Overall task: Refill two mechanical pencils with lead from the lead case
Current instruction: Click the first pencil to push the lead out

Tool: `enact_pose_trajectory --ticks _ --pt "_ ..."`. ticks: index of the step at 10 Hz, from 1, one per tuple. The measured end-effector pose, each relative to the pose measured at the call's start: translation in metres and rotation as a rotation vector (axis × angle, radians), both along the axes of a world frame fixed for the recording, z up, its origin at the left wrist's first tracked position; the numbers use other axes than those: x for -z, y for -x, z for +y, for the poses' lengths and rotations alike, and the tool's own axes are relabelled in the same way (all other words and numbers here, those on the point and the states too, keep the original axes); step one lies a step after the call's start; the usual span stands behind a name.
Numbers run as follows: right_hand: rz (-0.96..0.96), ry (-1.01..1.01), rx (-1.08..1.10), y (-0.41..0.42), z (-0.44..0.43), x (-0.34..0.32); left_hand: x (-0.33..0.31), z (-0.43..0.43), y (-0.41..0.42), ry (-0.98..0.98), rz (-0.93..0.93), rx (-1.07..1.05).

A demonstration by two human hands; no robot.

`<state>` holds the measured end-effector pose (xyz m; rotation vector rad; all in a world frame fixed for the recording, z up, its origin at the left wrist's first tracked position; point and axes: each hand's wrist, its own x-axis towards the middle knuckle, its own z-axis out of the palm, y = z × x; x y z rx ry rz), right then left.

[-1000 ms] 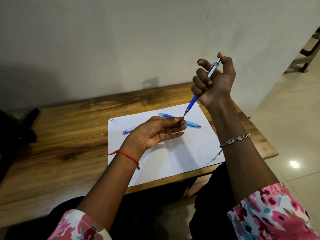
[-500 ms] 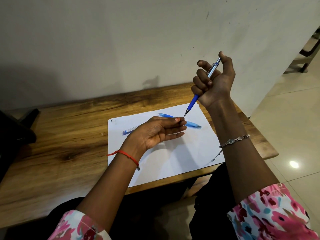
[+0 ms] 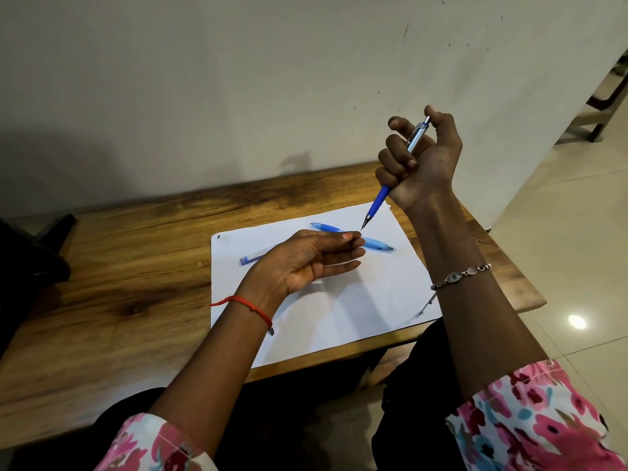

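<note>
My right hand (image 3: 421,161) is raised above the table, fisted around a blue and silver mechanical pencil (image 3: 379,202), thumb on its top end, tip pointing down-left. Just under the tip, my left hand (image 3: 312,260) is held palm up with its fingers together, holding nothing that I can see. A second, light blue mechanical pencil (image 3: 375,244) lies on the white paper (image 3: 339,311), partly hidden by my left fingers. A slim blue lead case (image 3: 253,257) lies on the paper behind my left hand.
The paper rests on a wooden table (image 3: 119,283) against a white wall. A dark object (image 3: 30,256) sits at the table's left edge. Tiled floor lies to the right.
Nearly nothing: my right hand and its pencil stay raised over my left fingertips, with only a slight shift of the thumb on the pencil's top.
</note>
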<state>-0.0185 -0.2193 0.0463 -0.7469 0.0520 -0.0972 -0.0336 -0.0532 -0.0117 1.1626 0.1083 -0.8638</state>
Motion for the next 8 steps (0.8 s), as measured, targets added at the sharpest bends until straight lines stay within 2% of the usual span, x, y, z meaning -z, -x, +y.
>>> enact_pose_trajectory --ticks 8 --pt "0.008 0.008 0.012 -0.0006 0.0001 0.0007 -0.0003 -0.0016 0.0007 0.005 0.007 0.016"
